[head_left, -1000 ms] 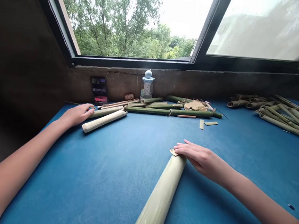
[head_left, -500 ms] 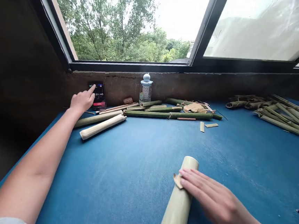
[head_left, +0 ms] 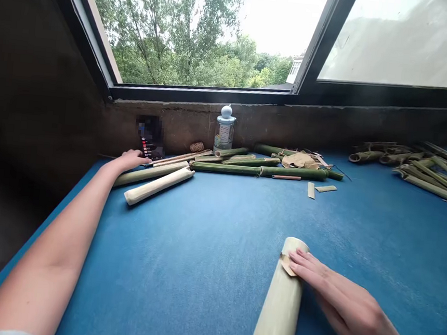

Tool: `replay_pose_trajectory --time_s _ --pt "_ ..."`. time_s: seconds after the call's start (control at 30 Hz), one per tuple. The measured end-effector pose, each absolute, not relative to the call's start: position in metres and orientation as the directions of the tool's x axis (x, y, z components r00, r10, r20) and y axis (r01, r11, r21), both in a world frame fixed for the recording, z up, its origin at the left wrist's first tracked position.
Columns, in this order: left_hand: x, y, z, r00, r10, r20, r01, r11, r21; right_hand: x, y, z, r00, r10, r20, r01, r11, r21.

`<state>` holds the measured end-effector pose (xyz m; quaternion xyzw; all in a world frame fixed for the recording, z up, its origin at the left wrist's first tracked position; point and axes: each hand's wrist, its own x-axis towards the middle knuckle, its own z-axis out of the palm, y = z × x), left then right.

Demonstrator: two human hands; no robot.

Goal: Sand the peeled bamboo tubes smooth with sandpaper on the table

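A pale, scraped bamboo tube lies lengthwise at the front right. Over its far end, my right hand presses a small tan piece of sandpaper against the surface, fingers together. My left hand reaches far forward, its fingers stretched out just below the phone. That phone leans upright on the wall, its screen partly blurred. I cannot tell whether the fingertips touch it.
A split pale bamboo piece lies near green bamboo lengths along the wall. Behind them stands a lidded jar. Two bamboo chips rest before a crumpled tan sheet. More bamboo is piled at right.
My left hand has dropped from the phone screen to just below it, and the pointing finger is lowered. The phone's display has changed. My right hand stays on the tube; the view has shifted slightly.
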<state>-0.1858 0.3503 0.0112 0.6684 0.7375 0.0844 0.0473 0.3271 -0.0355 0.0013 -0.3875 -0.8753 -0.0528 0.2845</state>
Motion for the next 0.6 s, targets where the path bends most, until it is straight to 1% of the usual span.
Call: replay_pose_trajectory --time_s 0.07,0.17,0.23,0.3,0.37,0.43,0.53,0.6 --pt "-0.189 0.354 0.008 -0.107 0.994 -0.002 0.982 0.106 0.155 0.327 -0.038 -0.005 -0.555 0.644 0.526 0.698 0.705 -0.126" --pt "-0.191 0.355 0.008 -0.103 0.993 -0.05 0.978 0.111 0.175 0.319 -0.042 -0.006 -0.685 0.558 0.468 0.575 0.809 -0.123" --pt "-0.192 0.354 0.009 -0.116 0.992 -0.046 0.974 0.122 0.192 0.314 -0.039 0.002 -0.739 0.543 0.398 0.543 0.83 -0.125" --pt "-0.194 0.354 0.008 -0.122 0.992 -0.03 0.967 0.126 0.224 0.311 -0.032 0.014 -0.772 0.558 0.304 0.547 0.827 -0.13" --pt "-0.196 0.355 0.006 -0.109 0.993 -0.034 0.956 0.114 0.271 0.309 -0.023 0.026 -0.799 0.557 0.225 0.532 0.83 -0.166" --pt "-0.197 0.356 0.003 -0.103 0.994 -0.047 0.95 0.112 0.29 0.306 -0.015 0.033 -0.823 0.545 0.159 0.512 0.834 -0.206" --pt "-0.197 0.358 0.0 -0.118 0.992 -0.052 0.964 0.127 0.233 0.297 0.0 0.03 -0.823 0.56 0.098 0.521 0.812 -0.262" --pt "-0.195 0.358 -0.002 -0.119 0.992 -0.044 0.975 0.125 0.183 0.291 0.017 0.024 -0.81 0.58 0.084 0.527 0.783 -0.331"
